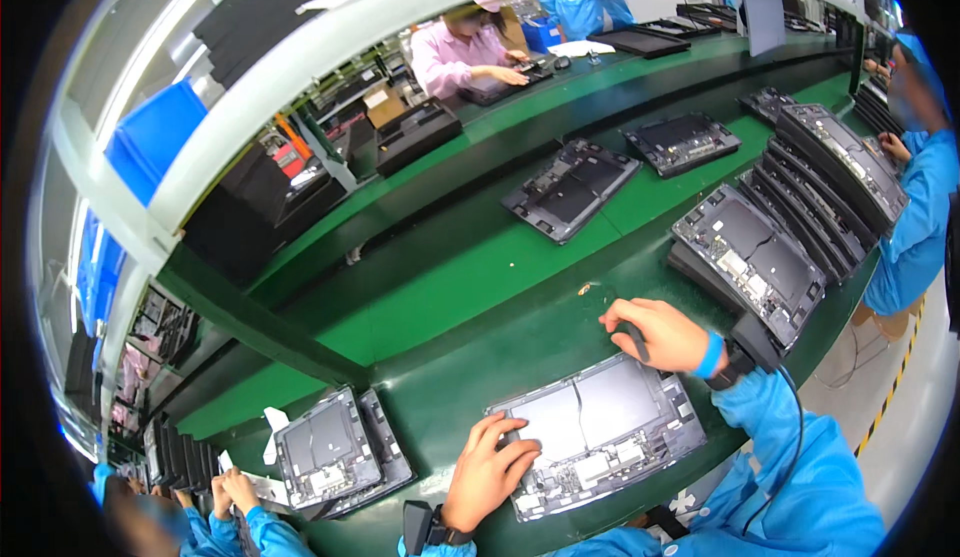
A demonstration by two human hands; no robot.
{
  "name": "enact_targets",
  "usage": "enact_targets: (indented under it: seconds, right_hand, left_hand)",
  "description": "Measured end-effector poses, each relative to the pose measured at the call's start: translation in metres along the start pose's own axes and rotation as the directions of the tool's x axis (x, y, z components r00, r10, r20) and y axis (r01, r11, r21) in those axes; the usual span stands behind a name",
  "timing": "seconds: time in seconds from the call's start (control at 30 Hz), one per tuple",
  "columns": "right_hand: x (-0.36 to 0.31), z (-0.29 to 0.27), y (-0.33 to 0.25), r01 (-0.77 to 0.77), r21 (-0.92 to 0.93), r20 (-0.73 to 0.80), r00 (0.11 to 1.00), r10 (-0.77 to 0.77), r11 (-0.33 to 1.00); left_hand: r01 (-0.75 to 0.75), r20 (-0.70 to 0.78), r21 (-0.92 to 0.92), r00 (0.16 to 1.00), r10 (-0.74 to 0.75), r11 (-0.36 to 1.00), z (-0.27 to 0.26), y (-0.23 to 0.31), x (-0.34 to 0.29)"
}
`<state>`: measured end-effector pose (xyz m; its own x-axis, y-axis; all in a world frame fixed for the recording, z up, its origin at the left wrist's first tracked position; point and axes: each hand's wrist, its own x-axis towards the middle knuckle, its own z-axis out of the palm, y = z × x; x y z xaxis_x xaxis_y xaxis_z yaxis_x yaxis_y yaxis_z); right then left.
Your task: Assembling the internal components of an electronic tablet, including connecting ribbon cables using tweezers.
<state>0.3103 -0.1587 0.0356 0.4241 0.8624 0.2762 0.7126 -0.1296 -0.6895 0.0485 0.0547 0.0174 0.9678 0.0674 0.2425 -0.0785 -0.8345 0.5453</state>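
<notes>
While the device (618,419) lay front-left of the stack (752,262), light pressure from the spread left hand (492,469), clasping nothing, seemed best, the curled right hand (660,335) pinching a dark piece (633,343).

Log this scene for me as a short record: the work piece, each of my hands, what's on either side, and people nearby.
Work piece: opened device, flat on the green bench, circuit boards exposed
Left hand: fingers spread over the device's left side
Right hand: curled around a small dark object at the far edge; contact unclear
Left side: two similar units, overlapping
Right side: stacked units
People: pink-clothed person across; blue-sleeved person at right
</notes>
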Motion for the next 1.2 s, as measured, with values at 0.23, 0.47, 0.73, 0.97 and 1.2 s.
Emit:
enact_targets:
  seconds: [0.23, 0.47, 0.73, 0.97, 1.2]
  right_hand:
    - [-0.072, 0.014, -0.073, -0.122, 0.147, -0.120, 0.983, 0.140, 0.982]
    - [-0.108, 0.046, -0.054, -0.352, -0.174, -0.472, 0.849, 0.236, 0.920]
    - [-0.092, 0.034, -0.023, -0.307, -0.099, -0.372, 0.893, 0.251, 0.947]
    - [-0.078, 0.023, -0.028, -0.264, -0.115, -0.408, 0.891, 0.197, 0.958]
    - [-0.072, 0.039, -0.095, -0.197, 0.440, -0.038, 0.971, 0.237, 0.876]
  left_hand:
    - [-0.159, 0.178, 0.152, 0.975, 0.131, 0.976, -0.015, 0.000, 0.004]
    - [-0.227, 0.198, 0.167, 0.961, 0.193, 0.959, -0.006, 0.006, 0.013]
    - [-0.328, 0.126, 0.296, 0.944, 0.304, 0.897, 0.014, 0.008, 0.030]
    - [-0.139, -0.103, -0.090, 0.986, 0.130, 0.986, 0.009, 0.001, 0.011]
    - [-0.096, -0.047, 0.066, 0.994, 0.099, 0.993, 0.007, 0.019, -0.005]
